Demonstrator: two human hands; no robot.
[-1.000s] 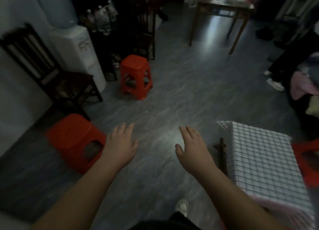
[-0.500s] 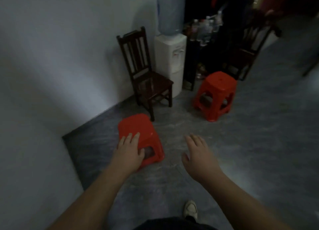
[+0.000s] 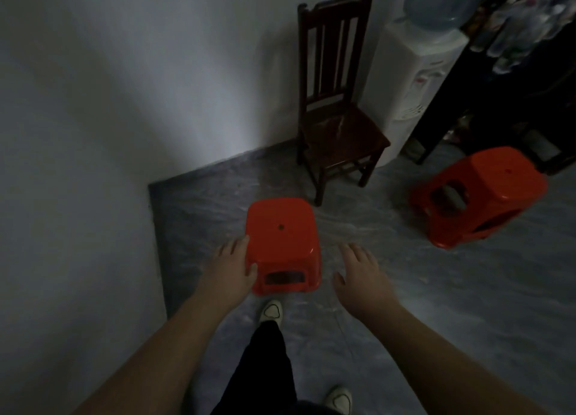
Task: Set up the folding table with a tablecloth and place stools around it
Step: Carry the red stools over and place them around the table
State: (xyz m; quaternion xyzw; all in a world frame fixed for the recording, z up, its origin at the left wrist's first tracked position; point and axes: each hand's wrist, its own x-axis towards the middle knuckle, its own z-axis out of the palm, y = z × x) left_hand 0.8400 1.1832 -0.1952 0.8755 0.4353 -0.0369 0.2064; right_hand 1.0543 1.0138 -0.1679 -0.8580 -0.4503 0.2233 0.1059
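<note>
A red plastic stool [image 3: 282, 233] stands on the grey floor right in front of me, near the wall corner. My left hand [image 3: 232, 266] lies against the stool's left side, fingers straight, thumb at the front left corner. My right hand [image 3: 361, 274] hovers open to the right of the stool, a small gap away from it. A second red stool [image 3: 480, 196] stands further off at the right. The folding table and its cloth are out of view.
A dark wooden chair [image 3: 336, 102] stands against the white wall [image 3: 109, 118] behind the near stool. A white water dispenser [image 3: 414, 71] and a dark shelf with bottles [image 3: 523, 40] are at the back right. My feet [image 3: 271, 311] are just below the stool.
The view swung left from the covered table toward the wall corner. I have come closer to the near stool, and both hands now flank it, the left touching its side.
</note>
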